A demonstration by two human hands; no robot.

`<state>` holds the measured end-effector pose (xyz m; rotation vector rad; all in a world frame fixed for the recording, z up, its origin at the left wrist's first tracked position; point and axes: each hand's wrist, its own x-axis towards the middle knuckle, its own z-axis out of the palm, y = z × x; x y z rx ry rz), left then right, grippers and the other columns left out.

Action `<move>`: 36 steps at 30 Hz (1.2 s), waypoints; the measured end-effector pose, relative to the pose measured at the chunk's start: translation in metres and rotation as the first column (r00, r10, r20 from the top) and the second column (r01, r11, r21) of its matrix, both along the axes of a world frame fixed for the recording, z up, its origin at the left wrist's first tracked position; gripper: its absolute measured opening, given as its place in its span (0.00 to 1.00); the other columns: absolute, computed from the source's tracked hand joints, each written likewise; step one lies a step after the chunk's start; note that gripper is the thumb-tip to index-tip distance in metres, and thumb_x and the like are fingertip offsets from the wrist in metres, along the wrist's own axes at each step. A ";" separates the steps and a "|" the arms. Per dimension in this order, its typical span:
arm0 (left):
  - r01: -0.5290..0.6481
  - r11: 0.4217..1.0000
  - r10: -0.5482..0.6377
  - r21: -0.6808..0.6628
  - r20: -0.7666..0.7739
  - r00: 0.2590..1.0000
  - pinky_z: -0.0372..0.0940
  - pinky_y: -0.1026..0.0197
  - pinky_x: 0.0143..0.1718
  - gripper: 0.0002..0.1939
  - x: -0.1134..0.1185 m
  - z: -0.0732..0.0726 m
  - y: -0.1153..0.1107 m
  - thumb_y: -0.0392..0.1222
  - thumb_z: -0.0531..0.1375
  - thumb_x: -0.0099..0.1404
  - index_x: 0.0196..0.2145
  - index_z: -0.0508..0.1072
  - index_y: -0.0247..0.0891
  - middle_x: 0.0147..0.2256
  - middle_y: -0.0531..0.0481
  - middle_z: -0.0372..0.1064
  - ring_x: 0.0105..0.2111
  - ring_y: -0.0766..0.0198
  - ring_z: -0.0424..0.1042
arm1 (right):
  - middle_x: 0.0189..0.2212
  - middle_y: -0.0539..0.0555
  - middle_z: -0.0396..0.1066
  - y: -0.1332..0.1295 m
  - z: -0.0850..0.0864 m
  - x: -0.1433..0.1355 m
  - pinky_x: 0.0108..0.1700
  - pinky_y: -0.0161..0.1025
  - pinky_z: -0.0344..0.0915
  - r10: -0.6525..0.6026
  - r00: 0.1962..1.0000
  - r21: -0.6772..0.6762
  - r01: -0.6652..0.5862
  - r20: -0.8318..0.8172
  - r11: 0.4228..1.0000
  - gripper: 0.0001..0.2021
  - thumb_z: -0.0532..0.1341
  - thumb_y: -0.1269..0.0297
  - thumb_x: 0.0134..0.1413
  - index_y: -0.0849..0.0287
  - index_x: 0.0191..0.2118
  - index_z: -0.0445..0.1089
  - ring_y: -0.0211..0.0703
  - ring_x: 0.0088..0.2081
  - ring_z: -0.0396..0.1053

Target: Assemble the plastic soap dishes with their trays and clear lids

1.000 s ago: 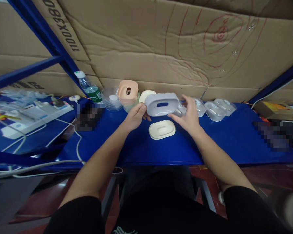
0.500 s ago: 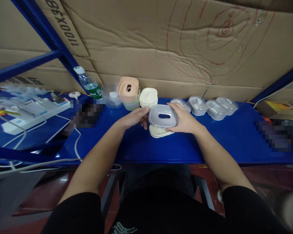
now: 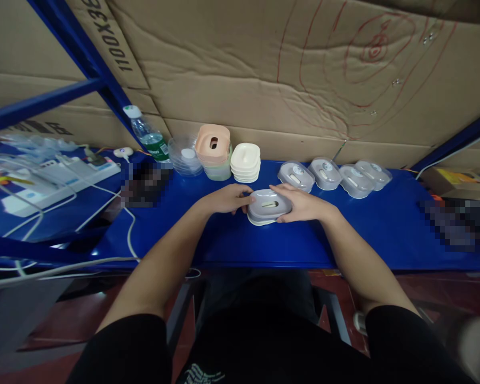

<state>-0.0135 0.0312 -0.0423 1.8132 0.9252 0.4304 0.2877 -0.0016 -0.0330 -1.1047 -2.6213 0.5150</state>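
A shallow grey plastic tray [image 3: 263, 198] with an oval slot lies over a cream base [image 3: 260, 222] on the blue table in front of me. The base's raised middle shows through the slot, and its rim peeks out below the tray. My left hand [image 3: 232, 199] holds the tray's left end, thumb on the edge and other fingers curled at the side. Around the right end wraps my right hand [image 3: 302, 204], fingers behind and thumb in front. Whether the two parts are locked together I cannot tell.
Behind stand stacked cream bases [image 3: 245, 162], peach trays [image 3: 213, 144] over greenish ones, clear round-cornered covers [image 3: 185, 156] and a water bottle [image 3: 154, 144]. Several grey covered boxes [image 3: 356, 180] line the back right. Cables and a power strip [image 3: 64, 184] lie left. Cardboard [image 3: 240, 106] closes off the back.
Both hands have lowered the grey tray from just above the cream base down onto it. The base's middle now fills part of the slot. The view has shifted slightly.
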 end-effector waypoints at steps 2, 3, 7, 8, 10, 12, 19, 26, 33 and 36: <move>0.007 1.000 -0.007 0.000 -0.002 1.000 0.62 0.62 0.17 0.15 -0.002 0.000 0.000 0.54 0.68 0.67 0.44 0.81 0.43 0.27 0.47 0.80 0.17 0.61 0.72 | 0.72 0.64 0.63 0.000 0.001 -0.001 0.71 0.62 0.63 -0.006 1.000 -0.013 0.006 0.000 1.000 0.53 0.76 0.49 0.49 0.55 0.78 0.56 0.66 0.71 0.64; 0.013 1.000 -0.013 -0.002 -0.003 1.000 0.62 0.62 0.17 0.15 -0.002 0.000 0.001 0.53 0.68 0.66 0.44 0.81 0.43 0.27 0.47 0.80 0.17 0.61 0.72 | 0.72 0.64 0.62 -0.001 0.001 -0.001 0.72 0.62 0.62 -0.006 1.000 -0.023 0.006 0.000 1.000 0.54 0.76 0.48 0.50 0.54 0.78 0.55 0.66 0.71 0.63; 0.024 1.000 -0.024 -0.001 -0.055 0.998 0.63 0.61 0.18 0.15 -0.005 -0.002 0.002 0.53 0.68 0.65 0.43 0.82 0.41 0.27 0.47 0.80 0.17 0.61 0.73 | 0.72 0.67 0.62 -0.001 -0.001 -0.004 0.72 0.63 0.61 0.024 1.000 -0.066 -0.024 -0.004 0.998 0.55 0.77 0.46 0.49 0.56 0.78 0.55 0.66 0.71 0.64; 0.023 1.000 -0.022 0.008 -0.076 0.997 0.63 0.61 0.18 0.15 -0.006 -0.003 0.003 0.53 0.68 0.65 0.43 0.82 0.41 0.27 0.46 0.80 0.17 0.61 0.73 | 0.71 0.67 0.63 0.000 -0.003 -0.005 0.71 0.64 0.62 0.028 1.000 -0.067 -0.028 -0.008 0.997 0.55 0.77 0.45 0.49 0.56 0.78 0.55 0.66 0.70 0.64; 0.031 0.999 -0.027 0.035 -0.120 0.992 0.63 0.61 0.18 0.15 -0.007 -0.005 0.005 0.54 0.67 0.66 0.42 0.82 0.41 0.27 0.47 0.79 0.17 0.61 0.73 | 0.70 0.67 0.65 0.001 -0.006 -0.007 0.70 0.65 0.63 0.030 0.999 -0.056 -0.030 -0.015 0.998 0.54 0.78 0.45 0.49 0.55 0.77 0.57 0.67 0.69 0.65; 0.054 0.996 -0.042 0.066 -0.170 0.985 0.63 0.61 0.19 0.16 -0.008 -0.006 0.006 0.56 0.65 0.67 0.43 0.81 0.41 0.27 0.48 0.78 0.18 0.61 0.73 | 0.69 0.66 0.66 0.002 -0.010 -0.008 0.69 0.66 0.64 0.030 0.999 -0.038 -0.031 -0.018 0.999 0.53 0.78 0.44 0.49 0.54 0.76 0.58 0.67 0.68 0.66; 0.075 0.992 -0.041 0.097 -0.307 0.951 0.67 0.60 0.26 0.24 -0.008 0.001 0.005 0.59 0.58 0.72 0.50 0.77 0.36 0.36 0.44 0.79 0.25 0.61 0.75 | 0.71 0.70 0.61 0.006 -0.025 -0.015 0.71 0.67 0.62 0.025 1.000 -0.017 -0.025 -0.009 1.000 0.56 0.74 0.41 0.52 0.58 0.79 0.52 0.72 0.70 0.63; 0.078 0.970 0.001 0.230 -0.323 0.947 0.64 0.58 0.32 0.24 -0.006 0.003 0.001 0.62 0.54 0.74 0.45 0.75 0.37 0.35 0.46 0.76 0.28 0.60 0.73 | 0.73 0.70 0.56 0.002 -0.029 -0.023 0.70 0.68 0.62 -0.024 0.999 0.085 0.021 0.025 0.996 0.51 0.72 0.48 0.52 0.58 0.78 0.54 0.76 0.69 0.62; 0.038 0.922 0.066 0.384 -0.253 0.965 0.65 0.56 0.40 0.26 -0.005 0.000 0.005 0.61 0.54 0.74 0.52 0.76 0.37 0.38 0.46 0.77 0.36 0.57 0.74 | 0.69 0.69 0.61 0.004 -0.023 -0.025 0.68 0.66 0.66 -0.096 0.995 0.163 0.093 0.010 0.982 0.50 0.74 0.48 0.50 0.58 0.76 0.59 0.74 0.67 0.65; 0.039 0.892 0.068 0.451 -0.217 0.974 0.68 0.52 0.49 0.28 -0.004 -0.001 0.007 0.63 0.55 0.73 0.53 0.78 0.38 0.48 0.41 0.79 0.46 0.51 0.76 | 0.67 0.67 0.63 0.004 -0.023 -0.026 0.67 0.64 0.67 -0.117 0.993 0.150 0.115 0.002 0.982 0.51 0.74 0.44 0.50 0.58 0.75 0.59 0.72 0.65 0.66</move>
